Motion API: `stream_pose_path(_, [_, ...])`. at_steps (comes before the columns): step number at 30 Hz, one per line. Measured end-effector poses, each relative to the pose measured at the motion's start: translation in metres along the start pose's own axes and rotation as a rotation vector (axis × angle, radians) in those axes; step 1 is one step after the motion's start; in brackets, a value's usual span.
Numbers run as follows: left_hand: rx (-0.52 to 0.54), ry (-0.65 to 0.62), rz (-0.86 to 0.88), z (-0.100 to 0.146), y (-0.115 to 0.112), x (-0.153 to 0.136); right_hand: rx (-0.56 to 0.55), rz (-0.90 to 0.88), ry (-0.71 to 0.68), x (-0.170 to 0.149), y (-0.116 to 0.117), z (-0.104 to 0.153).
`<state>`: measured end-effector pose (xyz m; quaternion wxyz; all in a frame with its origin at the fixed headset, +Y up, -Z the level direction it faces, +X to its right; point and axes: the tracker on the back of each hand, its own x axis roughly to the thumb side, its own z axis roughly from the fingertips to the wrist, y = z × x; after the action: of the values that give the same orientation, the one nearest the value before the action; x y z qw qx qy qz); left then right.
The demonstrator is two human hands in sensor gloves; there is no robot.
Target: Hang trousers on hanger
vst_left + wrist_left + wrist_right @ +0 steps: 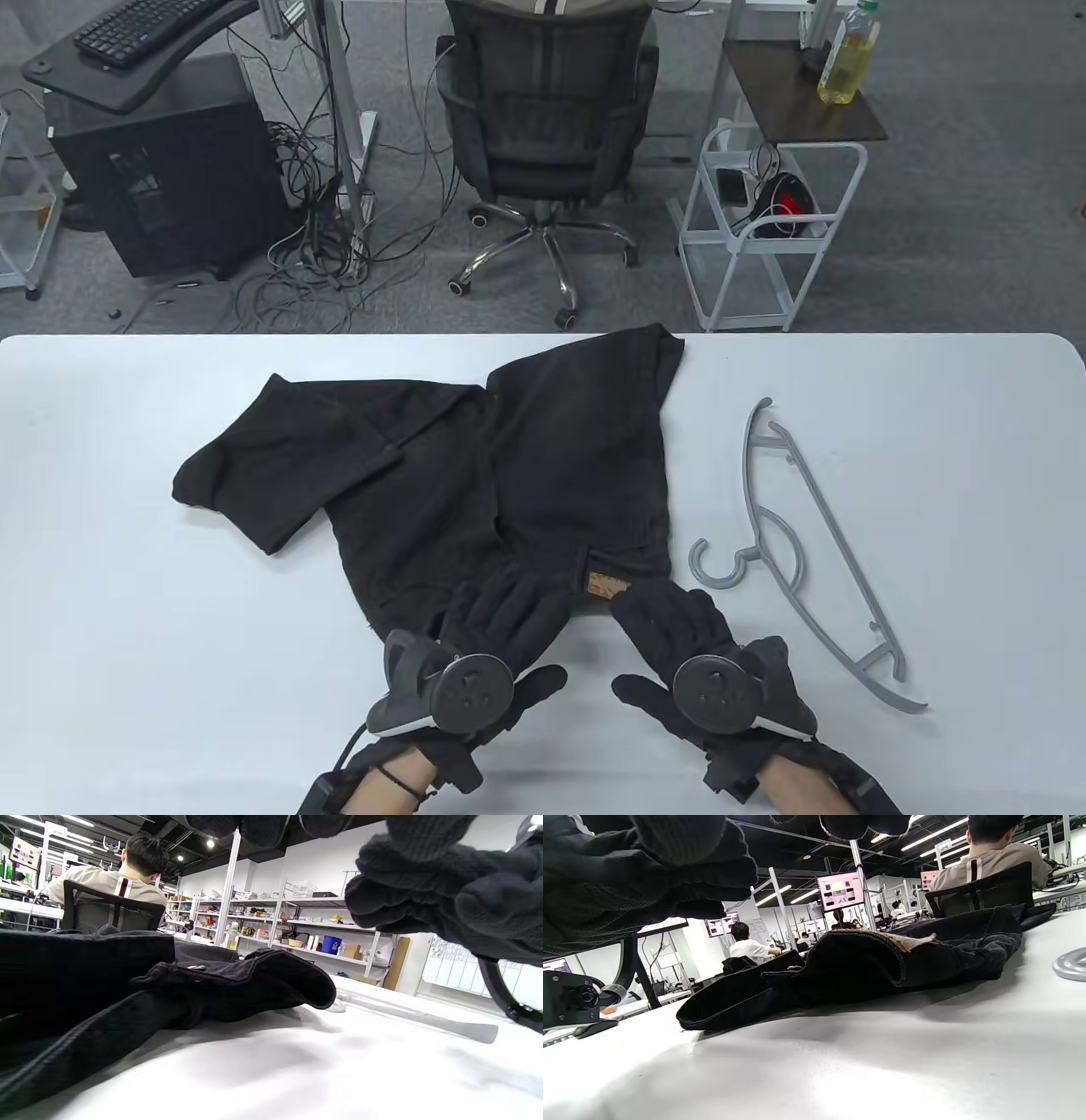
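Observation:
Black trousers (551, 458) lie spread on the white table (127, 526), waist towards me, one leg folded off to the left. A brown patch (607, 586) shows on the waistband. My left hand (509, 607) lies with its fingers stretched out over the waist's near edge. My right hand (670, 624) is open beside it, its fingers at the waistband's right corner. Neither hand holds cloth. A grey plastic hanger (797, 552) lies flat to the right of the trousers. In the left wrist view the waistband (254, 984) lies ahead, with the hanger (424, 1020) behind it.
A black office chair (543, 127), a white wire cart (764, 229) and cables stand on the floor beyond the table's far edge. In the right wrist view the trousers (882, 963) fill the middle and the hanger's hook (1071, 965) shows at the right edge.

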<state>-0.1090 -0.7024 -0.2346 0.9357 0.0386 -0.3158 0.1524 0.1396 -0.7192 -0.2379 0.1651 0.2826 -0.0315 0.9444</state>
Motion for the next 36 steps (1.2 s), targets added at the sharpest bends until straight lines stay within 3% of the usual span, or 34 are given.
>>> stream_pose_path(7, [-0.047,0.012,0.009,-0.002,-0.006,-0.004,0.019,-0.003,0.013,-0.002,0.002,-0.001])
stream_pose_path(22, [-0.044,0.028,0.010,-0.002,-0.004,-0.007,0.028,-0.024,0.042,-0.007,0.001,-0.001])
stream_pose_path(36, [-0.047,0.024,0.017,-0.002,-0.005,-0.006,-0.076,-0.055,0.102,-0.020,-0.018,0.004])
